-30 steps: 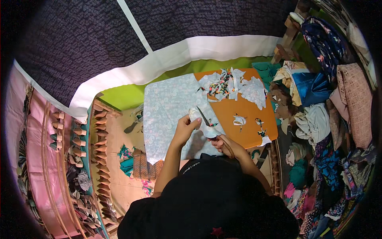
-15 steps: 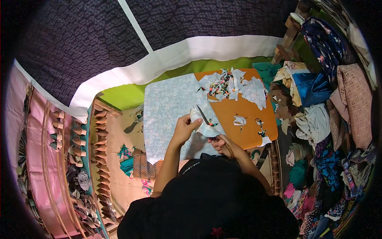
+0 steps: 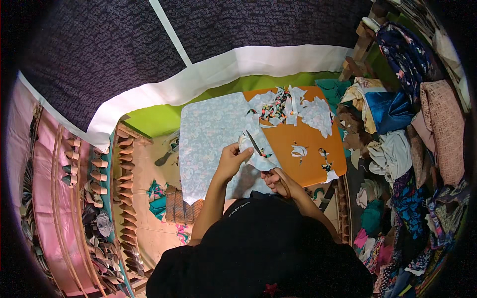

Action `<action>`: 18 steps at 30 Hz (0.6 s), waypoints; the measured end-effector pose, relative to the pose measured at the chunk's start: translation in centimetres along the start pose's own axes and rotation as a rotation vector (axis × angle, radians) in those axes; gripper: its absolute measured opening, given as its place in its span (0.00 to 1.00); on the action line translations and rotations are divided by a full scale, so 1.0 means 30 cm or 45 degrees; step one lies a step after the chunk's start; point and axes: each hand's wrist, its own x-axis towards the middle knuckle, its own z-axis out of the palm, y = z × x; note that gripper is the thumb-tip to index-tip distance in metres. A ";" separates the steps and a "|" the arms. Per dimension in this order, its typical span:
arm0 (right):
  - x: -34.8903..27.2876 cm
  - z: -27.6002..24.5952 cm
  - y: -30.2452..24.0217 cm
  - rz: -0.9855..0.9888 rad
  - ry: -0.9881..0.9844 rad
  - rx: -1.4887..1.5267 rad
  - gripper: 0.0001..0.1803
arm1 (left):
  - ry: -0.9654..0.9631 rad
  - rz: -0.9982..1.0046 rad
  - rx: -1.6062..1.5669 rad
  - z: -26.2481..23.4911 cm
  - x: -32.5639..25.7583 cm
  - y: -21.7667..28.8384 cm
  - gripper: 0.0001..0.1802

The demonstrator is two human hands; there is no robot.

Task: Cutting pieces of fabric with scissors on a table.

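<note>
My left hand point(image 3: 232, 161) pinches a small white piece of cloth point(image 3: 259, 162) between thumb and fingers. Through the handles of a pair of scissors point(image 3: 254, 142) go the fingers of my right hand point(image 3: 278, 181); the dark blades point up and away across the cloth. I cannot tell how far apart the blades are. Both hands are over a large pale patterned sheet of fabric point(image 3: 211, 136), which covers the left part of an orange table point(image 3: 293, 164).
Patterned and white fabric scraps point(image 3: 280, 107) lie heaped at the table's far side, with smaller scraps point(image 3: 325, 159) nearer. Folded cloths point(image 3: 392, 154) crowd the right. Racks of wooden shoe-shaped forms point(image 3: 126, 198) stand left. A dark curtain point(image 3: 248, 25) with a white border hangs beyond.
Almost nothing differs. The cloth and the scissors have shifted very slightly to the right; both hands keep their hold.
</note>
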 end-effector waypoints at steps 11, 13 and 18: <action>0.008 0.009 0.021 -0.111 -0.301 0.213 0.43 | -0.072 0.011 -0.160 0.016 0.007 -0.039 0.11; -0.005 0.023 0.007 -0.154 -0.309 0.169 0.45 | -0.078 0.006 -0.231 0.037 0.007 -0.051 0.14; -0.009 0.031 -0.011 -0.060 -0.343 0.178 0.49 | -0.174 0.223 -0.577 0.089 -0.004 -0.040 0.25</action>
